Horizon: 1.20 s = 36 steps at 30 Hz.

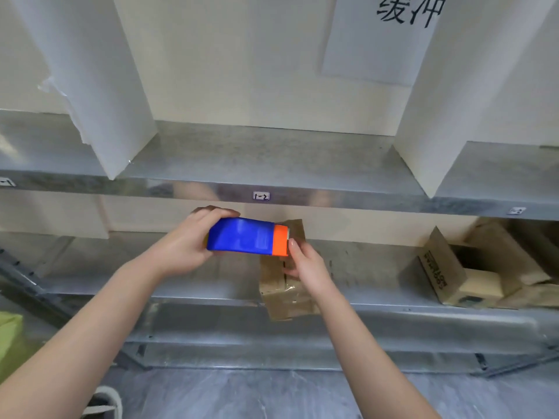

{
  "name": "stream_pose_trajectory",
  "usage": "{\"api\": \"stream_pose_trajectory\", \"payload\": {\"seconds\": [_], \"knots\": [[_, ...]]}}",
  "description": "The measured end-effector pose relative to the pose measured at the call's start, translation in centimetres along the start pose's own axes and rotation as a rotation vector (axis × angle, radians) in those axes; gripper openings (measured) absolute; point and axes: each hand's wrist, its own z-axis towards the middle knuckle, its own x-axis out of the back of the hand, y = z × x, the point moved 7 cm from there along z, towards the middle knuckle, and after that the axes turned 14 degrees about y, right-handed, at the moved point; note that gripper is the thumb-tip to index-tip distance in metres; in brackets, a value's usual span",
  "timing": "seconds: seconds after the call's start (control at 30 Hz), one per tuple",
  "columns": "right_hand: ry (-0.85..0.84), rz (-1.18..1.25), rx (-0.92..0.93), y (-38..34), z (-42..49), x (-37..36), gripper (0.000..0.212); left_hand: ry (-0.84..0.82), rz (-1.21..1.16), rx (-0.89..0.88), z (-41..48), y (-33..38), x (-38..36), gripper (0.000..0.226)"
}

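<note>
A blue box with an orange end (246, 239) is held level in front of the lower shelf opening. My left hand (184, 243) grips its blue end, fingers curled over the top. My right hand (307, 263) touches the orange end with its fingertips, the thumb spread below toward a brown cardboard parcel (281, 293). That taped parcel lies on the lower metal shelf (196, 288), partly hidden behind the box and my right hand, and it juts over the shelf's front edge.
The upper metal shelf (272, 158) carries white dividers (99, 86) and a small front label (261, 195). Opened cardboard boxes (453, 273) sit at the right of the lower shelf. A paper sign (381, 37) hangs on the back wall. Something green (9, 337) is at the left edge.
</note>
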Motion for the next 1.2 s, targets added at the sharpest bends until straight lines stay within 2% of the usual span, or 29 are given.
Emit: {"api": "stream_pose_trajectory", "payload": {"seconds": [0.1,0.2,0.27,0.37,0.43,0.5,0.6,0.77,1.07,1.2], "knots": [[-0.033,0.026,-0.092,0.9,0.4,1.4,0.04,-0.015,-0.037,-0.012,0.5,1.4,-1.3,0.068],[-0.042,0.091,-0.115,1.6,0.7,2.4,0.028,-0.037,-0.05,-0.034,1.3,2.4,-2.6,0.067],[-0.004,0.113,-0.087,1.6,0.9,3.5,0.018,-0.044,-0.054,-0.034,1.7,2.6,-3.2,0.067],[0.079,0.034,0.007,1.4,1.3,5.4,0.014,-0.066,-0.053,-0.047,1.5,2.6,-3.9,0.065],[0.121,0.01,0.033,1.4,1.5,6.2,0.014,-0.085,-0.061,-0.028,0.7,2.5,-4.3,0.064],[0.139,-0.041,0.085,1.3,1.4,6.4,0.023,-0.094,-0.071,-0.016,-0.6,2.3,-4.4,0.065],[0.195,-0.098,0.062,2.6,1.0,8.0,0.029,-0.067,-0.078,0.057,-3.4,1.0,-3.6,0.063],[0.203,-0.251,0.036,6.0,0.6,11.0,0.017,-0.077,-0.051,0.156,-8.9,-1.9,-2.2,0.076],[0.162,-0.335,0.041,6.7,0.0,9.0,0.021,-0.078,-0.057,0.271,-11.1,-3.9,-2.0,0.068],[0.137,-0.344,-0.004,7.1,0.3,7.8,0.021,-0.123,-0.069,0.361,-12.1,-5.9,-2.9,0.074]]}}
